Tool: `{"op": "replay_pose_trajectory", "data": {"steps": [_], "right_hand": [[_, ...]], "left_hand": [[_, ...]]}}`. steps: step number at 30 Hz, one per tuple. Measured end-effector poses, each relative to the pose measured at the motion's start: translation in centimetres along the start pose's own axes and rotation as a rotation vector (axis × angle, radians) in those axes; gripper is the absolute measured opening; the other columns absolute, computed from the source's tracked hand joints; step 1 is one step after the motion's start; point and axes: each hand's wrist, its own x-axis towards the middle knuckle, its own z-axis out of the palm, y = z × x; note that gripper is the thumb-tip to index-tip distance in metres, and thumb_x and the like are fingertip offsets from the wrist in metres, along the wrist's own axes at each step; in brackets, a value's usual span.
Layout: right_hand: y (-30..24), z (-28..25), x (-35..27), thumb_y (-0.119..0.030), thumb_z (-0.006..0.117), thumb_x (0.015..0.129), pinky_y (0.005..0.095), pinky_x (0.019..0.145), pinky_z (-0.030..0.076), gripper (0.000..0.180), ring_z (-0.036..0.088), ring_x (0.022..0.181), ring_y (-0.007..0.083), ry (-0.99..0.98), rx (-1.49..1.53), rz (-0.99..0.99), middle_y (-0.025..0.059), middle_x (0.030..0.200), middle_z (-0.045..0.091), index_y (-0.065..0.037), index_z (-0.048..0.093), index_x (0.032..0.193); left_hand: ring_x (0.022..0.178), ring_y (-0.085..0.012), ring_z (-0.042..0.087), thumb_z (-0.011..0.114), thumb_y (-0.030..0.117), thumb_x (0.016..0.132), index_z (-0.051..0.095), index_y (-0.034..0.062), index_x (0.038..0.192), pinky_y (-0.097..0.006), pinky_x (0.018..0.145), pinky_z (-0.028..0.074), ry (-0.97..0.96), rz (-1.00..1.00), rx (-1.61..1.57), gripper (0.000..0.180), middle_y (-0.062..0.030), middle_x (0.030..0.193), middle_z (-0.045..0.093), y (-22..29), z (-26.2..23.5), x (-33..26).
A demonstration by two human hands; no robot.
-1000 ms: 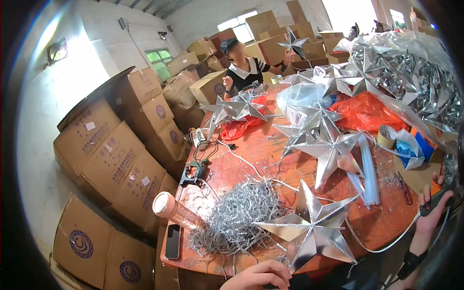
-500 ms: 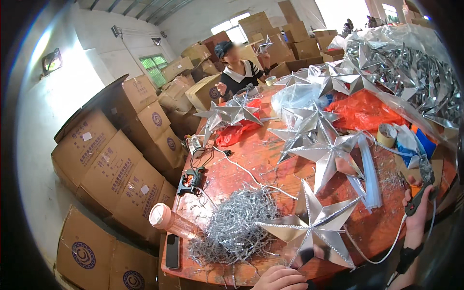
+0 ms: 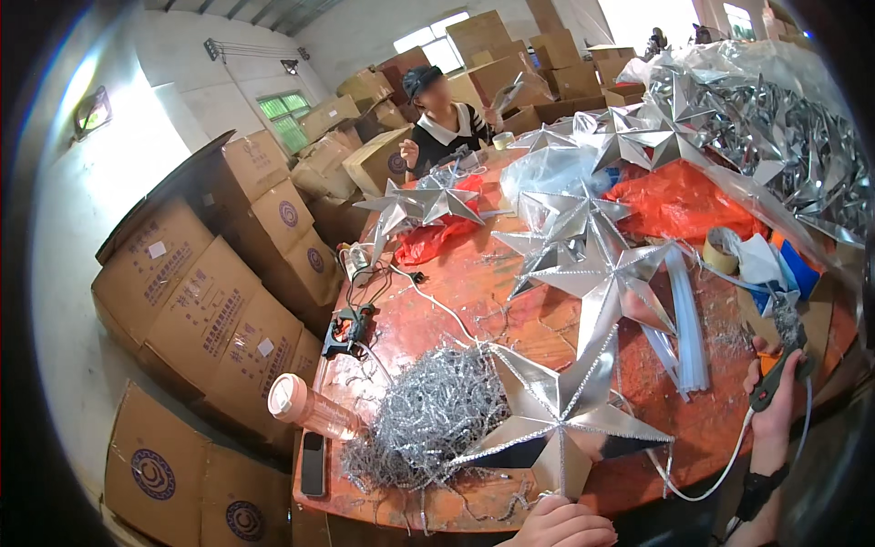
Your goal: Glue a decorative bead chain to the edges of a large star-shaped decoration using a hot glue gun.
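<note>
At the near edge of the table, my left hand point(image 3: 567, 525) has its fingers closed at the lower tip of a silver foil star point(image 3: 533, 430). Glittery silver trim runs along the star's ridges. On the right, my right hand point(image 3: 775, 421) is wrapped round the handle of a glue gun point(image 3: 777, 378), which points up and away and trails a white cord. A tangled heap of silver tinsel trim point(image 3: 427, 406) lies left of the star. Translucent glue sticks point(image 3: 688, 333) rest between the star and the glue gun. Behind it are more trimmed stars point(image 3: 609, 272).
A pink bottle point(image 3: 324, 415) leans beside a phone point(image 3: 313, 463) at the left edge. Cords run from a power strip point(image 3: 349, 330). A tape roll point(image 3: 720, 251) and red plastic point(image 3: 684, 202) lie at right. Across the table, a person point(image 3: 444, 118) handles a star; boxes point(image 3: 214, 310) line the wall.
The star under my left hand has turned and tipped, its lower tip now at my fingers. That hand has shifted slightly right. My right hand still holds the glue gun. The view has shifted slightly.
</note>
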Motion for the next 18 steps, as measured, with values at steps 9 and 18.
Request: {"op": "replay_pose_trajectory", "data": {"steps": [9,18], "right_hand": [[-0.1,0.1,0.1,-0.049,0.045,0.097,0.0227,0.054,0.04,0.036,0.047,0.063,0.0099,0.038,0.044,0.032,0.0097,0.121,0.058,-0.013,0.05,0.101],[-0.2,0.2,0.1,-0.049,0.046,0.097,0.0229,0.054,0.039,0.036,0.047,0.063,0.0097,0.019,0.03,0.011,0.0092,0.12,0.058,-0.014,0.05,0.101]], "left_hand": [[0.078,-0.02,0.061,0.076,0.013,0.075,0.063,0.0105,0.092,-0.035,0.068,0.042,-0.063,-0.031,-0.105,0.022,-0.0025,0.086,0.063,0.2,-0.5,-0.6],[0.073,-0.0259,0.059,0.067,0.01,0.078,0.056,0.0084,0.08,-0.038,0.068,0.044,0.094,0.024,-0.065,0.011,-0.0053,0.079,0.06,-1.0,-2.2,-1.8]]}}
